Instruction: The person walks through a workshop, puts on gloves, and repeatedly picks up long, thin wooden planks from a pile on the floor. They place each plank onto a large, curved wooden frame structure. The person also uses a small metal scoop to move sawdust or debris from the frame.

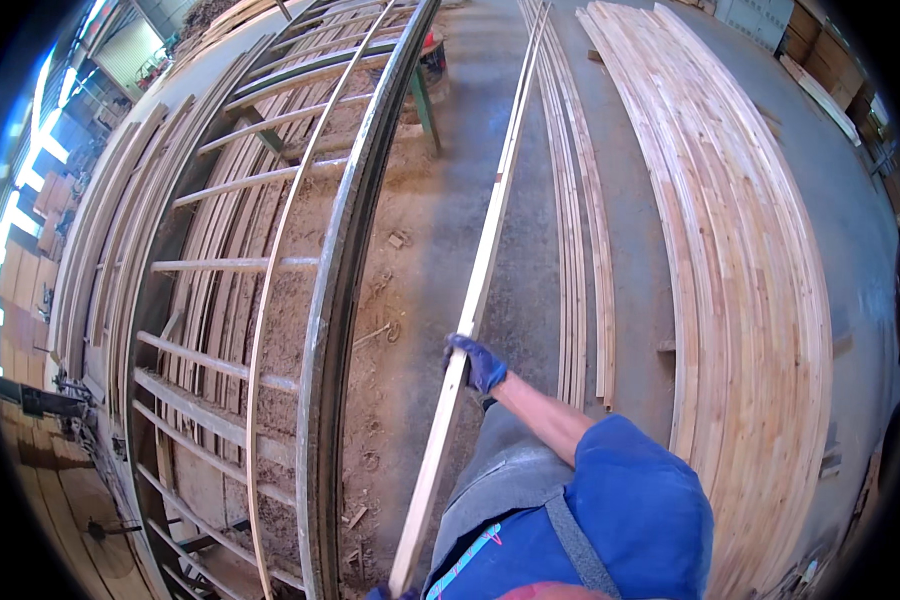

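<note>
A long, pale wooden strip (485, 245) runs from the lower edge away to the top of the view. My right hand (482, 364), in a dark blue glove, is closed around it at about mid-picture. At the lower edge, a sliver of my gloved left hand (378, 592) shows on both sides of the strip's near end, closed on it; most of that hand is cut off. Left of me stands a metal roller conveyor (315, 350) with a thin wooden strip (272, 265) lying lengthwise across its rollers.
Several narrow strips (570, 250) lie on the grey floor to my right. Beyond them is a wide stack of boards (730, 270). More lumber (110, 230) lies beyond the conveyor. Sawdust and offcuts (397, 240) litter the floor beside the conveyor, and a dark bucket (432, 60) stands at its far end.
</note>
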Demonstrator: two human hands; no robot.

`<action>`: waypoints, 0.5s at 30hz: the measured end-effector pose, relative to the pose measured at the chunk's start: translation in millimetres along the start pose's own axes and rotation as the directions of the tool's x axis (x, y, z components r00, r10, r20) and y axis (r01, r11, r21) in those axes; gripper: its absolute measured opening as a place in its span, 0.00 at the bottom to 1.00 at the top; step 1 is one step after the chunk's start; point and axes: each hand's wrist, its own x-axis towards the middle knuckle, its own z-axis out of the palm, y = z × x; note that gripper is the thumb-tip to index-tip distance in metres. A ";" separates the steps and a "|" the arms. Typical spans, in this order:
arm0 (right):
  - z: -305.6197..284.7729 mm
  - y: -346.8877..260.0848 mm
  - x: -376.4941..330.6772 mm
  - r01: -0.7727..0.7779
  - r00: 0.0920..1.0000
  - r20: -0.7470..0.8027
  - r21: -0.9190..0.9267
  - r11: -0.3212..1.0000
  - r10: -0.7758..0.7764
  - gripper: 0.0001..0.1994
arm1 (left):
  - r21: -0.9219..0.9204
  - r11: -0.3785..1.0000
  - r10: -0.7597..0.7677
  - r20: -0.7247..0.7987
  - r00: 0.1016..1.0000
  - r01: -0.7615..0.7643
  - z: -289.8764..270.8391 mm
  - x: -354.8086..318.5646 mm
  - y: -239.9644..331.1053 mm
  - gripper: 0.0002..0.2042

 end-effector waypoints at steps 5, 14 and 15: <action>28.8 30.6 -27.0 -0.165 0.985 0.063 0.120 0.979 0.158 0.08 | 0.043 0.899 0.436 -0.157 0.886 -0.435 -38.8 101.3 162.1 0.28; 62.7 76.7 -50.3 -0.267 0.944 0.192 -0.039 0.963 0.269 0.15 | 0.417 0.829 0.340 0.153 0.928 -0.373 67.9 314.2 374.5 0.33; 72.1 74.9 -50.6 -0.289 0.936 0.179 -0.106 0.951 0.304 0.17 | 0.297 0.908 0.246 0.191 0.950 -0.295 67.0 324.5 363.5 0.32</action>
